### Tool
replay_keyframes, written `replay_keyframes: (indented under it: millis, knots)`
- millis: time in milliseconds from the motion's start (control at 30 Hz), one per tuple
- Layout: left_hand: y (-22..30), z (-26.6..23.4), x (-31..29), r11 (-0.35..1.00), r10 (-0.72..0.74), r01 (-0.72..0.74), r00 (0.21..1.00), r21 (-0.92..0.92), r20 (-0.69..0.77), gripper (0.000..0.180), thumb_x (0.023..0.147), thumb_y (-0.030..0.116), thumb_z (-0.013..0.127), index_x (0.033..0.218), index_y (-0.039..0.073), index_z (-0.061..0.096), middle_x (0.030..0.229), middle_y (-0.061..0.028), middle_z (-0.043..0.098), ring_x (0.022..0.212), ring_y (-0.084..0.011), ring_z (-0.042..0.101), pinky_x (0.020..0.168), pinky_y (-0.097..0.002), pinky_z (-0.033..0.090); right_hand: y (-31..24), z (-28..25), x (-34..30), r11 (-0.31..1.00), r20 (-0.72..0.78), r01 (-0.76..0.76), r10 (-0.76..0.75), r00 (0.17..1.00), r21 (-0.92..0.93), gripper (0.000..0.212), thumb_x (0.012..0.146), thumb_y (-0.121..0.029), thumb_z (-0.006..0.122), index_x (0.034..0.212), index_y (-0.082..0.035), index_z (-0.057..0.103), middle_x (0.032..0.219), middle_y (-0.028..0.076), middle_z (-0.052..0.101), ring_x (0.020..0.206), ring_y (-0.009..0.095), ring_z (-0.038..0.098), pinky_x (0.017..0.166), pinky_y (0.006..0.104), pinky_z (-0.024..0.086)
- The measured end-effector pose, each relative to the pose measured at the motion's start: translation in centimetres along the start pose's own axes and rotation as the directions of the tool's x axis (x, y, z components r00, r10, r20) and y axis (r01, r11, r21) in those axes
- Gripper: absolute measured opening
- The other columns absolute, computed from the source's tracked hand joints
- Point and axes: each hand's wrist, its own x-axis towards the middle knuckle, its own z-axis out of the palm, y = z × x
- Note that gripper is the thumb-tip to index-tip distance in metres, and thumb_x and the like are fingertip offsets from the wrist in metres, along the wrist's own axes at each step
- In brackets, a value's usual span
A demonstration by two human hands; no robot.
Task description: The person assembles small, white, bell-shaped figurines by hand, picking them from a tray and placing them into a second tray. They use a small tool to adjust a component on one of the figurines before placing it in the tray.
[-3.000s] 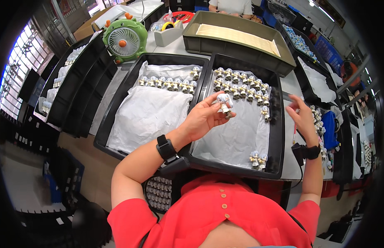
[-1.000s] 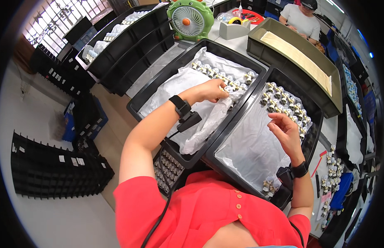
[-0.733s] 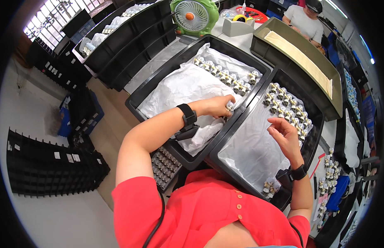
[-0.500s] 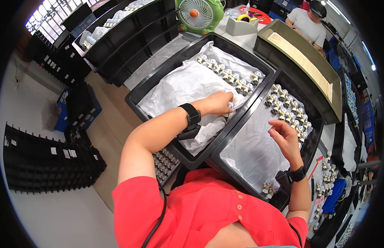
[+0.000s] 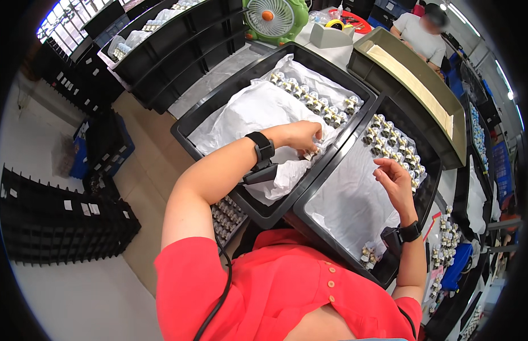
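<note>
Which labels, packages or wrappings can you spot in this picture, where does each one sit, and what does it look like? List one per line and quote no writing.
Small white square labels: on the fronts of the black slotted racks, lower left on the floor.
Crumpled white wrapping paper: lining the left black plastic tray, under the left hand.
Smooth white paper sheet: lining the right black plastic tray, under the right hand.
Screens: none visible.

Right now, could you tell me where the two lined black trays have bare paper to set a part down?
The right tray has a broad bare patch of white paper between the valve rows at its far end and the small cluster near its near corner. The left tray is open on its left half; it is crowded along the far row and around the left hand.
</note>
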Motion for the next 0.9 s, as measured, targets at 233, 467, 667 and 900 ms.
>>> replay_keyframes:
  millis: [233, 467, 667, 900]
  knots:
    - [0.3, 0.3, 0.3, 0.982, -0.052, 0.06, 0.997, 0.178, -0.048, 0.032, 0.077, 0.015, 0.072, 0.097, 0.0, 0.052, 0.076, -0.0109, 0.064, 0.059, -0.0158, 0.063, 0.055, -0.0287, 0.052, 0.1, -0.2, 0.1, 0.999, 0.002, -0.005, 0.005, 1.0, -0.038, 0.023, 0.085, -0.011, 0.063, 0.107, -0.002, 0.062, 0.078, -0.002, 0.06, 0.072, 0.005, 0.056, 0.066, 0.0204, 0.045]
    - [0.1, 1.0, 0.4, 0.979, 0.003, 0.01, 0.998, 0.203, -0.063, 0.033, 0.075, 0.015, 0.073, 0.095, 0.0, 0.053, 0.069, -0.0085, 0.062, 0.056, -0.0157, 0.061, 0.052, -0.0286, 0.049, 0.3, -0.2, 0.1, 0.998, 0.02, -0.011, 0.012, 1.0, -0.066, 0.022, 0.084, -0.01, 0.064, 0.105, -0.003, 0.063, 0.076, -0.002, 0.061, 0.071, 0.005, 0.056, 0.066, 0.0213, 0.046]
    - [-0.6, 1.2, 0.1, 0.975, 0.062, -0.044, 0.995, 0.22, -0.073, 0.034, 0.073, 0.016, 0.071, 0.097, 0.002, 0.051, 0.073, -0.0127, 0.063, 0.065, -0.0212, 0.062, 0.059, -0.0326, 0.049, -1.1, -0.2, -0.5, 0.997, 0.057, 0.004, 0.0, 0.998, -0.078, 0.023, 0.084, -0.009, 0.064, 0.106, -0.001, 0.062, 0.076, 0.001, 0.062, 0.072, 0.007, 0.058, 0.07, 0.0232, 0.047]
    - [0.9, 0.0, -2.6, 0.894, 0.101, -0.085, 0.995, 0.44, -0.013, 0.063, 0.075, 0.025, 0.07, 0.128, 0.004, 0.044, 0.097, -0.0233, 0.063, 0.093, -0.0329, 0.062, 0.082, -0.0374, 0.048, -5.0, -3.2, -1.7, 0.981, 0.387, -0.026, 0.101, 0.917, -0.193, 0.026, 0.084, -0.013, 0.064, 0.108, -0.001, 0.061, 0.084, 0.005, 0.067, 0.077, 0.01, 0.061, 0.071, 0.0244, 0.049]
